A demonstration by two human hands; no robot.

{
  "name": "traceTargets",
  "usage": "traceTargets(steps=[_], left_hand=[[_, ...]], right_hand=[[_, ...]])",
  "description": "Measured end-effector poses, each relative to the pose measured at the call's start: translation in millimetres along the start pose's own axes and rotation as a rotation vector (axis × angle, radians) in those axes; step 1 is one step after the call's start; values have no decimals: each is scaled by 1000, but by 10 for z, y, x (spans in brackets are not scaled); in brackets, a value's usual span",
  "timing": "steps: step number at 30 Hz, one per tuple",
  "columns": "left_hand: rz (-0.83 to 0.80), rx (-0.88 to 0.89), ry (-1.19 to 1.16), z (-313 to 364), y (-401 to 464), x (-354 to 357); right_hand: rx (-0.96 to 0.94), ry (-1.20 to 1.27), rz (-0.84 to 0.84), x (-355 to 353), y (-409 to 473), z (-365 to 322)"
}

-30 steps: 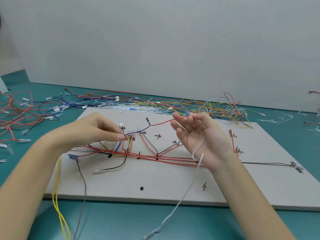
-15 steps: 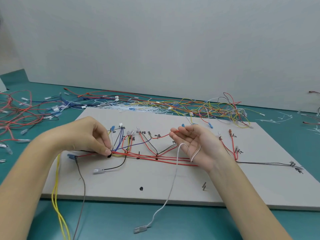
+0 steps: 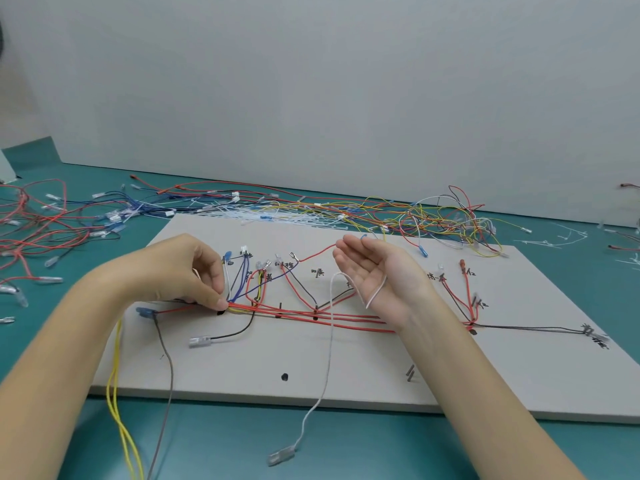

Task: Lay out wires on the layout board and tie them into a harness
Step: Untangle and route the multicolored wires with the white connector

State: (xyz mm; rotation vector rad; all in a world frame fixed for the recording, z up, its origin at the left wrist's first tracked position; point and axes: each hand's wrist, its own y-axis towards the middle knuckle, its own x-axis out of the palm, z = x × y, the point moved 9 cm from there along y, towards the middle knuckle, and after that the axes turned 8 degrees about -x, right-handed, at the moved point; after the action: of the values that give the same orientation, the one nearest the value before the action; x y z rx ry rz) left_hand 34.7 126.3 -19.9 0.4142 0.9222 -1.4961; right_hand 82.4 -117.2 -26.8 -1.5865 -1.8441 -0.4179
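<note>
A grey layout board lies flat on the teal table, marked with handwritten labels and black pegs. Red, black, blue and yellow wires run along it as a bundle. My left hand pinches this bundle between thumb and fingertips at the left junction, pressing it onto the board. Above the board's middle, my right hand hovers palm up with its fingers nearly straight. A white wire drapes over its palm and hangs down to a clear terminal lying on the table in front of the board.
Tangled loose wires and white cable ties lie behind the board. More red wires spread at the far left. Yellow wires and a grey wire trail off the board's front left. A grey wall stands behind.
My left hand came down to the board and now pinches the bundle there. My right hand lowered and opened, letting go of the red wire; the white wire slid further down.
</note>
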Motion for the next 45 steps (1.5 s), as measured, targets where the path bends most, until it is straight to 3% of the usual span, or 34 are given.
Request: traceTargets(steps=[13, 18, 21, 28, 45], left_hand=[[-34, 111, -35, 154, 28, 117], [194, 238, -197, 390, 44, -23], [302, 311, -175, 585, 62, -27], [312, 275, 52, 794, 300, 221], [280, 244, -2, 719, 607, 27]], right_hand=[[42, 9, -62, 96, 131, 142], [37, -26, -73, 97, 142, 153], [36, -41, -77, 100, 145, 159], [17, -29, -68, 122, 152, 167], [64, 16, -129, 214, 93, 264]])
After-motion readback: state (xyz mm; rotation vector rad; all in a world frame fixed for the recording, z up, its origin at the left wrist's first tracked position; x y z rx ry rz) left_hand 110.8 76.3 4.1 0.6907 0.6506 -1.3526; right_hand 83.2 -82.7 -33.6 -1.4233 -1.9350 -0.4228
